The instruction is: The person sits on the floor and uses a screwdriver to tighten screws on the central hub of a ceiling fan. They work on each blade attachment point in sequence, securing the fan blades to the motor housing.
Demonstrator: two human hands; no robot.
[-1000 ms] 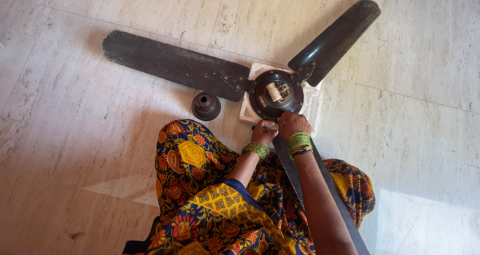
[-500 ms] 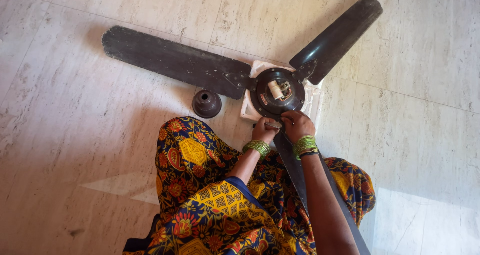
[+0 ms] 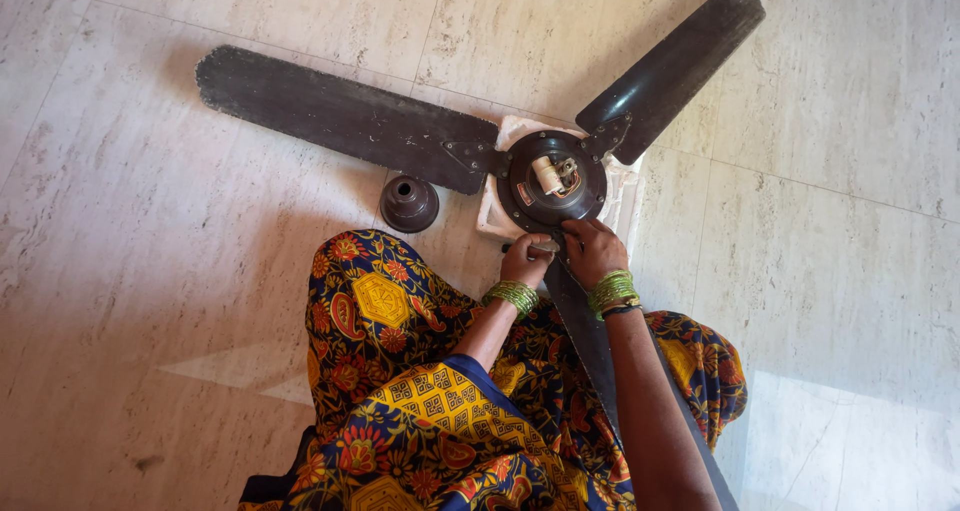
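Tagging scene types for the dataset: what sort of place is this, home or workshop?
Probably a home interior, not a workshop. The person sits on a polished pale marble-look tile floor, with a dark brown three-blade ceiling fan laid flat on it and its dark bell-shaped metal cover set beside it. No bench or tool racks in view.

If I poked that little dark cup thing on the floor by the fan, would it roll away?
Probably not far. The dark cup-shaped cover sits flat on its wide rim on the smooth stone floor, so it would likely slide rather than roll. It looks rigid, like metal or hard plastic. Tipped on its side, its round shape might roll in a curve.
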